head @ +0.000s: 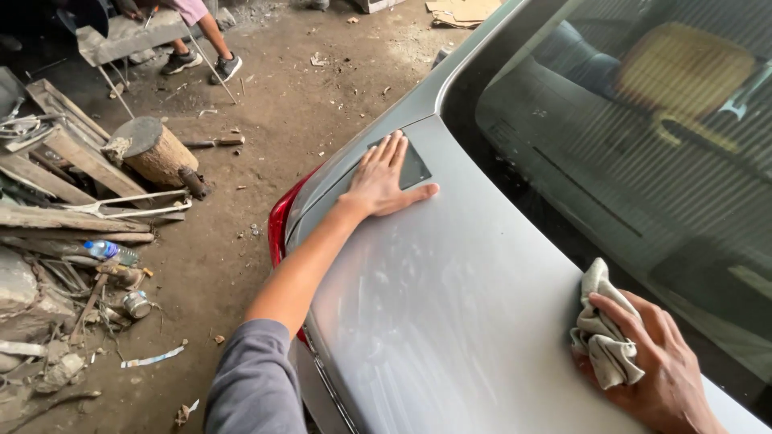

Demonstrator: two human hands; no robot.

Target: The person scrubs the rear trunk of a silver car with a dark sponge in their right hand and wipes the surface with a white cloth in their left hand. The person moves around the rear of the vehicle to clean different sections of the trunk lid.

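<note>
My left hand (384, 178) lies flat, fingers together, on a dark square sheet of sandpaper (416, 166) at the far corner of a silver car's boot lid (450, 297). The lid is dull and streaked with pale smears. My right hand (655, 362) rests on the lid near the rear window (643, 137), gripping a crumpled grey-beige cloth (603, 333). A grey sleeve covers my left upper arm.
A red tail light (279, 229) edges the boot on the left. On the dirt floor lie a wooden stump (154, 151), planks, scrap metal, a plastic bottle (108, 251) and a can (137, 304). Another person's legs and shoes (201, 60) stand at the top left.
</note>
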